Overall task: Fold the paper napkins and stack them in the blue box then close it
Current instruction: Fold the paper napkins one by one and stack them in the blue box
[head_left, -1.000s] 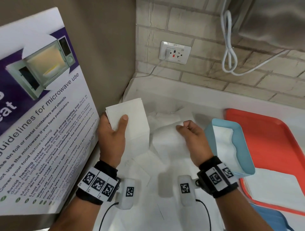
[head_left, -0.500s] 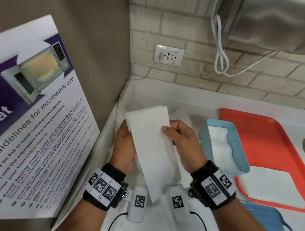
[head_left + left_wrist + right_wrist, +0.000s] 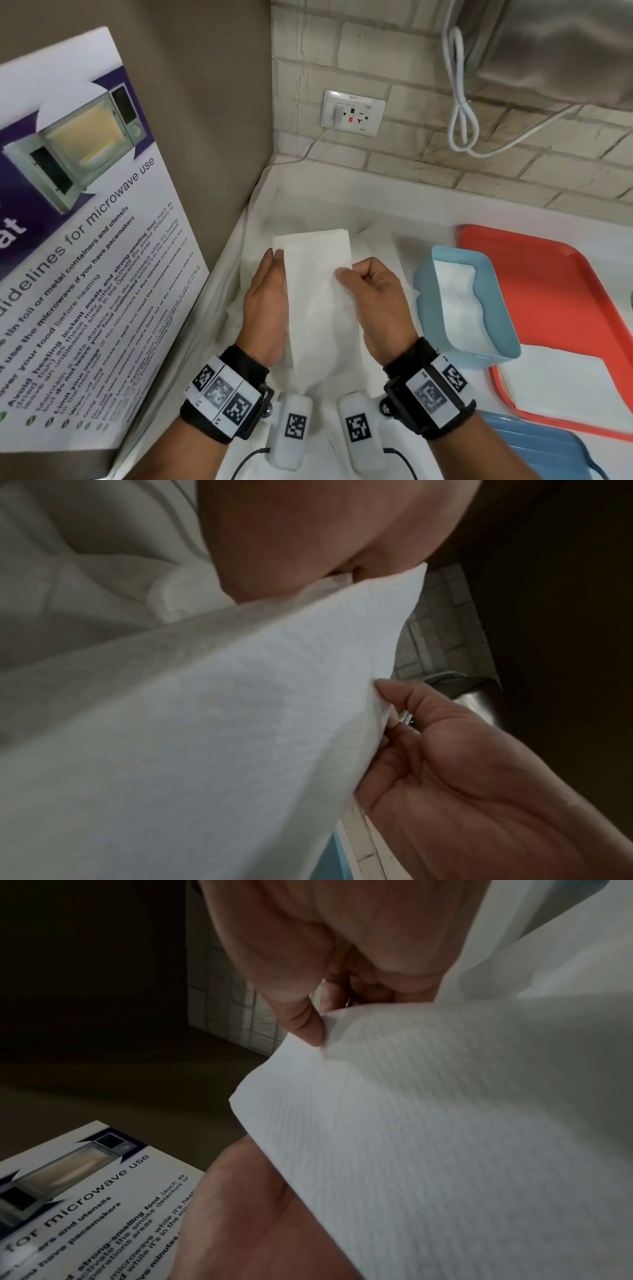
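Note:
I hold a long white paper napkin [image 3: 320, 294] up off the counter between both hands. My left hand [image 3: 267, 301] grips its left edge, thumb on the front. My right hand [image 3: 373, 298] pinches its right edge between thumb and curled fingers. The same napkin [image 3: 212, 723] fills the left wrist view and shows again as the napkin [image 3: 462, 1137] in the right wrist view. The light blue box [image 3: 498, 356] stands open to the right with folded napkins [image 3: 462, 308] inside. More loose napkins [image 3: 380, 246] lie on the counter behind my hands.
An orange tray [image 3: 555, 284] lies under the box at the right, with a white sheet [image 3: 561, 387] on it. A blue lid [image 3: 544, 452] lies at the bottom right. A microwave poster [image 3: 78, 260] leans on the left wall. A socket and a white cable are on the brick wall.
A second ago my left hand alone held the napkin while the right rested on the pile. Now both hands hold it between them, hanging lengthwise.

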Demonstrator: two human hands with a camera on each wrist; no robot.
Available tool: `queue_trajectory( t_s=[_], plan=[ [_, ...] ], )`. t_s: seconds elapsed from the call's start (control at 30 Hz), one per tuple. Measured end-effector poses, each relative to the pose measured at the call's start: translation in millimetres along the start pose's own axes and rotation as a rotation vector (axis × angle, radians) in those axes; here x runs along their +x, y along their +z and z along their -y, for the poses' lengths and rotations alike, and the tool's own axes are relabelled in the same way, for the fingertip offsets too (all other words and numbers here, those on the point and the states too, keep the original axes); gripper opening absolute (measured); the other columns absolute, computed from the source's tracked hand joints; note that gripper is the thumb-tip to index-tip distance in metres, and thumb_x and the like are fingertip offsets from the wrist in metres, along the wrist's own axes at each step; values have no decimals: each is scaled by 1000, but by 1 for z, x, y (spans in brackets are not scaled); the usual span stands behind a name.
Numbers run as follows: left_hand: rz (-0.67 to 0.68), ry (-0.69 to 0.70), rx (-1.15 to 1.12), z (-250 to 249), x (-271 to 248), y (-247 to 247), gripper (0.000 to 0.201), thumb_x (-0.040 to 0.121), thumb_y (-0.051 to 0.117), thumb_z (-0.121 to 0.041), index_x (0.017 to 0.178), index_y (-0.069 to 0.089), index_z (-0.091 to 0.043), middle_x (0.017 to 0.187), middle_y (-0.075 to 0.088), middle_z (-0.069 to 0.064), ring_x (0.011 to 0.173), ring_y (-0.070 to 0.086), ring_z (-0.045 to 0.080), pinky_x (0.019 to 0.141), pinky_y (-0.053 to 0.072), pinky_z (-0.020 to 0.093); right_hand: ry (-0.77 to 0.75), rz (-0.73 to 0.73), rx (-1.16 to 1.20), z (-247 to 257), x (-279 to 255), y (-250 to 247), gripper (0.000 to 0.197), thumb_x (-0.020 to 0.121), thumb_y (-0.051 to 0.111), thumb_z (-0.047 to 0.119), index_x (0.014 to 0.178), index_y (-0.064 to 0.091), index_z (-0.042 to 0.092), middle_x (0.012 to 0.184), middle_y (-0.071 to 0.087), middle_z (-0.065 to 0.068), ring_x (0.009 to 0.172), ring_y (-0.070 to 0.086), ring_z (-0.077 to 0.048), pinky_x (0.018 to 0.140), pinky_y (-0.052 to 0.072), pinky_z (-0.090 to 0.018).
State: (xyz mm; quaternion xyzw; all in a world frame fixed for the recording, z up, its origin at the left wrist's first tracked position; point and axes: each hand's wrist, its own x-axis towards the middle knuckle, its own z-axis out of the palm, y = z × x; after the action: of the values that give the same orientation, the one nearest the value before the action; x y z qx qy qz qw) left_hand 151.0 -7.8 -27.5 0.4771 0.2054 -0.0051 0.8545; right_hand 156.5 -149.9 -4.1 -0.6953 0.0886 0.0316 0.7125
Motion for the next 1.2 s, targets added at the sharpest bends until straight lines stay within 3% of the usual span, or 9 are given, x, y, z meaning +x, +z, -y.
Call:
queue_trajectory(
  t_s=[0.17, 0.27, 0.4, 0.5, 0.57, 0.73, 0.9, 1.07, 1.2],
  plan=[
    [170, 48, 21, -5, -8, 4, 85, 91, 52, -75, 140, 57, -6, 136, 65, 21, 129, 61, 39, 112, 45, 60, 0, -37, -13, 0, 2, 0, 22, 73, 70, 35, 62, 52, 27, 74, 53, -7, 71, 45, -23, 67, 39, -40],
    [156, 175, 119, -2, -5, 1, 57, 95, 68, -45, 131, 56, -3, 129, 69, 20, 123, 64, 41, 107, 49, 62, 18, -30, -10, -1, 4, 0, 22, 73, 70, 36, 64, 53, 26, 75, 56, -8, 72, 49, -24, 69, 42, -43],
    [158, 234, 150, -2, -4, 0, 28, 101, 63, -17, 127, 61, -7, 123, 73, 15, 116, 69, 36, 103, 53, 58, 31, 21, 13, -5, 3, -1, 22, 75, 74, 32, 76, 58, 18, 84, 65, -14, 76, 58, -29, 73, 48, -45],
    [134, 266, 177, -4, -2, -4, 26, 102, 60, -14, 127, 62, -5, 121, 74, 14, 114, 71, 34, 100, 56, 53, 44, 79, 9, -6, 4, -3, 26, 79, 79, 20, 95, 60, 13, 94, 69, -18, 83, 67, -27, 76, 53, -40],
    [99, 308, 197, -8, 2, -10, 24, 102, 62, -13, 124, 64, -6, 120, 75, 12, 114, 71, 30, 99, 56, 48, 70, 109, -12, -5, 8, -8, 27, 85, 78, 9, 103, 58, 15, 89, 67, -10, 83, 66, -20, 76, 51, -34],
    [-76, 525, 458, -19, 14, -37, 11, 100, 68, -21, 111, 67, -20, 103, 76, -7, 96, 71, 10, 88, 57, 35, 112, -12, -217, -4, 37, -43, 13, 91, 73, 15, 99, 62, 14, 88, 68, -2, 74, 68, -13, 63, 50, -20],
    [-145, 596, 537, -21, 19, -50, 22, 92, 65, -41, 109, 67, -27, 102, 74, -11, 97, 71, 11, 82, 55, 31, 112, 85, -614, -23, 67, -50, 2, 89, 73, 23, 90, 73, 21, 89, 75, 3, 75, 70, -13, 65, 47, -21],
    [-149, 587, 510, -18, 20, -51, 11, 101, 68, -23, 102, 66, -33, 95, 75, -19, 92, 70, 3, 76, 53, 19, 146, 182, -840, -41, 88, -22, 49, 88, 73, 45, 129, 65, 21, 123, 66, 0, 112, 63, -20, 101, 49, -35],
    [-153, 596, 512, -19, 18, -52, 10, 101, 68, -23, 102, 66, -32, 95, 75, -21, 90, 70, 1, 75, 53, 17, 141, 170, -962, -44, 102, -1, 71, 82, 69, 63, 138, 56, 22, 140, 55, -4, 124, 57, -25, 104, 47, -41]
  ],
)
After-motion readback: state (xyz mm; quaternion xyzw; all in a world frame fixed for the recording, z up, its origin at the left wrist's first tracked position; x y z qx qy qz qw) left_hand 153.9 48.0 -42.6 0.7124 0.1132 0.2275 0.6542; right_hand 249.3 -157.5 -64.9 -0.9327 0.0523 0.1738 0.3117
